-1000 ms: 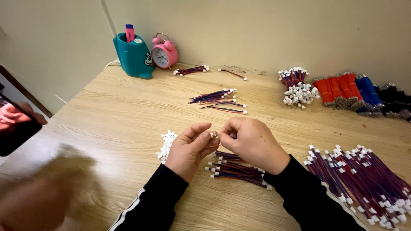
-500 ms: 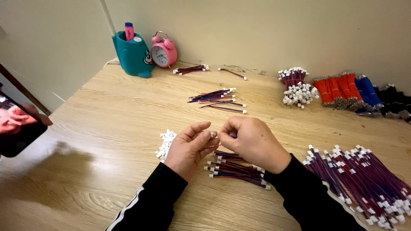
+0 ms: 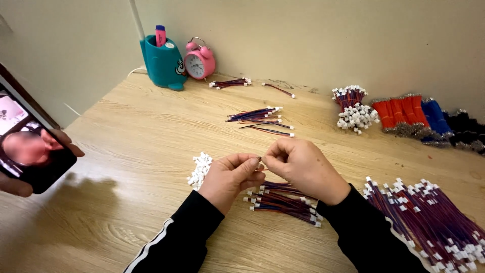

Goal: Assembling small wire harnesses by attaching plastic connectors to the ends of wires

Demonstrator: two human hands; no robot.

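Both hands meet above the small bundle of red-blue wire leads (image 3: pixel 283 201) on the wooden table (image 3: pixel 126 151). Left hand (image 3: pixel 230 177): thumb and forefinger pinched on something tiny, probably a white connector; too small to confirm. Right hand (image 3: pixel 299 167): fingertips pinched on what looks like a wire end, touching the left fingertips. Step in hand, as judged: seating a wire end into a connector housing. Next move calls for fine alignment and a straight push.

Pile of white connectors (image 3: pixel 200 170) lies just left of the bundle. Large heap of finished leads (image 3: pixel 434 222) to its right. Another person's hand holds a phone (image 3: pixel 30 151) far left of the bundle.
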